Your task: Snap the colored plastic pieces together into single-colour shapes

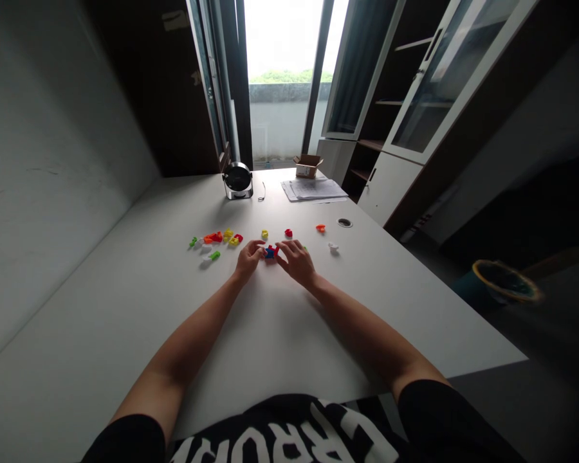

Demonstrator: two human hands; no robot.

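**Small pieces, partly hidden**
The fingers (280, 248) of the left hand (248, 258) and right hand (296, 262) cover part of the blue-and-red plastic piece (269, 252), so neither its full shape nor any grip on it can be told. The scattered coloured plastic pieces (216, 237) are too small for their shapes to be made out. Any writing on the papers (313, 189) is unreadable, the rim of the bin (506, 281) is blurred, and the shirt lettering (289, 437) runs off the bottom edge.
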